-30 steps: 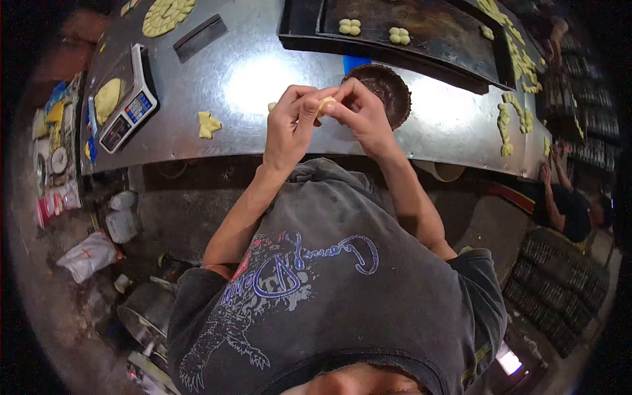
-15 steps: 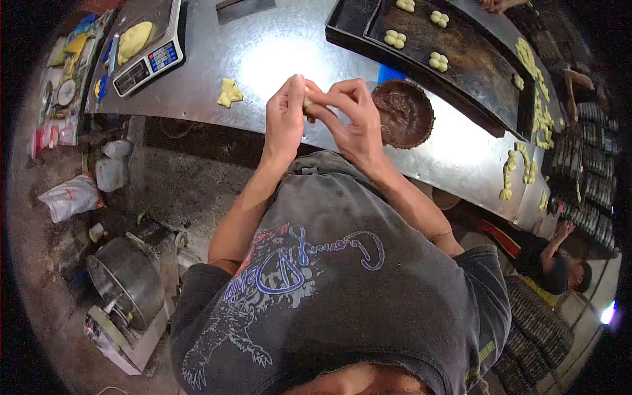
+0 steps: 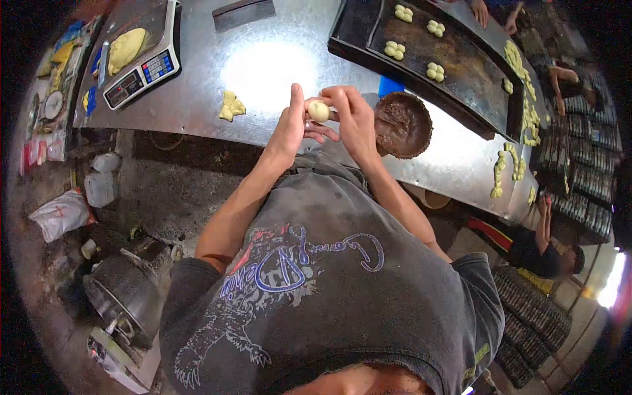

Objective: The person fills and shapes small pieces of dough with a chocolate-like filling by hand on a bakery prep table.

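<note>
Pale yellow and smooth, a dough ball (image 3: 318,110) is held between the left hand (image 3: 288,135) and the curled fingers of the right hand (image 3: 353,122), above the worktop's (image 3: 197,82) near edge, beside a brown-paste bowl (image 3: 429,128); light, even pressure should keep it round.

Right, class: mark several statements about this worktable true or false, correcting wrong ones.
1. A dough ball is between the left hand and the right hand. True.
2. The bowl holds a brown mixture. True.
3. That bowl stands left of both hands. False: it is to their right.
4. Dough clusters lie on the dark tray. True.
5. Those clusters cover the whole tray. False: bare areas show.
6. The left hand is inside the bowl. False: it is beside the dough ball.
</note>
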A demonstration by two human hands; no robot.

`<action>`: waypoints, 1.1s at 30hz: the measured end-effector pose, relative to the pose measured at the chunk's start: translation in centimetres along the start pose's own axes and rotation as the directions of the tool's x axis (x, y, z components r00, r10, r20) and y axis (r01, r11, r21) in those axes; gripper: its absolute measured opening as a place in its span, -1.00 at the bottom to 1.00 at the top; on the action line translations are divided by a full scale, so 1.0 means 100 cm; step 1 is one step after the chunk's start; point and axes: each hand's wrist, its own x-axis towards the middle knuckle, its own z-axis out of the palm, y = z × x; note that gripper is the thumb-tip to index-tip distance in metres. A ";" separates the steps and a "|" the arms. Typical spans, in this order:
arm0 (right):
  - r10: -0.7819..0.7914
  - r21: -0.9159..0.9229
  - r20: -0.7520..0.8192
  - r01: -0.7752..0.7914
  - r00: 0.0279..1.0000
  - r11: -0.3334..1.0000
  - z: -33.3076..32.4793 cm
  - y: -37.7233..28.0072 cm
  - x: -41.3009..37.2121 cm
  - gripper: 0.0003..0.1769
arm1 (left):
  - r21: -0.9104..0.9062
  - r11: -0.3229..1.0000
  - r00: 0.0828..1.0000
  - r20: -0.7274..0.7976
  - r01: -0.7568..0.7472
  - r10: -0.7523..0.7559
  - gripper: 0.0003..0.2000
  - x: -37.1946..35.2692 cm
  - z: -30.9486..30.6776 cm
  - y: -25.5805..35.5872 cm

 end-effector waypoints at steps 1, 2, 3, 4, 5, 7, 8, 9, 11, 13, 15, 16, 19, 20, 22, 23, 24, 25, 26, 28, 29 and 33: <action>-0.393 -0.348 0.075 0.394 0.916 0.851 -0.001 0.002 0.001 -0.68 | -0.009 1.000 1.000 -0.005 0.019 -0.019 -0.02 0.002 -0.008 -0.003; -0.383 -0.304 0.166 0.417 0.909 0.857 0.001 -0.001 0.001 -0.68 | -0.019 0.999 0.999 -0.011 0.038 -0.038 0.00 0.003 -0.016 -0.004; -0.371 -0.260 0.253 0.432 0.894 0.864 0.003 -0.004 -0.001 -0.68 | -0.020 0.996 0.997 -0.009 0.082 -0.082 -0.05 -0.001 -0.020 0.003; -0.357 -0.217 0.336 0.440 0.872 0.871 0.004 -0.006 -0.001 -0.69 | -0.023 0.991 0.992 -0.003 0.128 -0.128 -0.07 -0.009 -0.022 0.012; -0.272 -0.273 0.401 0.398 0.875 0.876 -0.002 0.001 0.006 -0.69 | -0.028 0.985 0.985 0.005 0.173 -0.173 -0.07 -0.014 -0.024 0.016; -0.275 -0.283 0.253 0.343 0.928 0.896 0.004 0.025 0.029 -0.69 | 0.076 0.985 0.983 -0.117 0.154 -0.145 -0.11 -0.011 -0.039 0.011; -0.273 -0.281 0.172 0.313 0.946 0.907 0.008 0.040 0.043 -0.69 | 0.135 0.979 0.976 -0.177 0.153 -0.128 -0.10 -0.010 -0.049 0.010; -0.277 -0.389 0.146 0.313 0.950 0.867 0.007 0.055 0.060 -0.72 | 0.023 0.992 0.962 -0.251 0.121 -0.111 -0.15 -0.010 -0.058 0.010; -0.203 -0.420 0.084 0.219 0.976 0.880 0.016 0.088 0.085 -0.68 | -0.078 0.992 0.969 -0.215 0.104 -0.118 -0.24 -0.014 -0.085 0.017; -0.148 -0.547 0.127 0.193 0.981 0.815 0.024 0.128 0.091 -0.63 | -0.143 0.983 0.964 -0.225 0.112 -0.143 -0.40 -0.019 -0.104 0.029; -0.073 -0.733 0.273 0.257 0.959 0.629 0.033 0.173 0.086 -0.57 | -0.132 0.988 0.965 -0.238 0.078 -0.108 -0.44 -0.018 -0.134 0.017; -0.084 -0.710 0.254 0.245 0.963 0.660 0.038 0.181 0.077 -0.54 | -0.132 0.989 0.965 -0.244 0.060 -0.091 -0.46 -0.019 -0.145 0.016; 0.043 -0.582 0.167 0.064 0.985 0.811 0.050 0.183 0.051 -0.49 | -0.106 0.993 0.940 -0.331 0.046 -0.079 -0.50 -0.020 -0.174 0.019; 0.058 -0.557 0.146 0.034 0.988 0.830 0.052 0.176 0.050 -0.46 | -0.083 0.996 0.928 -0.368 0.029 -0.058 -0.49 -0.024 -0.184 0.020; 0.090 -0.498 0.105 -0.026 0.990 0.867 0.055 0.159 0.052 -0.40 | 0.050 0.998 0.906 -0.422 0.028 -0.004 -0.49 -0.027 -0.202 0.027; 0.075 -0.470 0.083 -0.028 0.994 0.882 0.054 0.160 0.058 -0.37 | 0.124 0.991 0.898 -0.439 0.042 0.017 -0.48 -0.028 -0.214 0.027; 0.100 -0.622 0.109 -0.010 0.989 0.783 0.054 0.157 0.066 -0.34 | 0.194 0.979 0.890 -0.454 0.062 0.034 -0.47 -0.031 -0.225 0.025; 0.132 -0.753 0.128 0.009 0.983 0.658 0.054 0.153 0.074 -0.30 | 0.328 0.941 0.884 -0.460 0.087 0.078 -0.47 -0.036 -0.236 0.022; 0.166 -0.859 0.140 0.037 0.976 0.510 0.057 0.150 0.079 -0.26 | 0.455 0.884 0.880 -0.458 0.113 0.123 -0.47 -0.040 -0.247 0.019; 0.000 -0.856 0.204 0.179 0.979 0.485 0.073 0.153 0.092 -0.28 | 0.682 0.719 0.882 -0.412 0.133 0.227 -0.49 -0.043 -0.267 0.009; -0.018 -0.818 0.263 0.233 0.965 0.526 0.085 0.151 0.100 -0.30 | 0.777 0.614 0.890 -0.369 0.137 0.269 -0.51 -0.045 -0.276 -0.001; -0.071 -0.503 0.605 0.450 0.793 0.738 0.161 0.170 0.117 -0.56 | 0.901 0.427 0.968 -0.168 0.074 0.186 -0.50 -0.039 -0.278 -0.013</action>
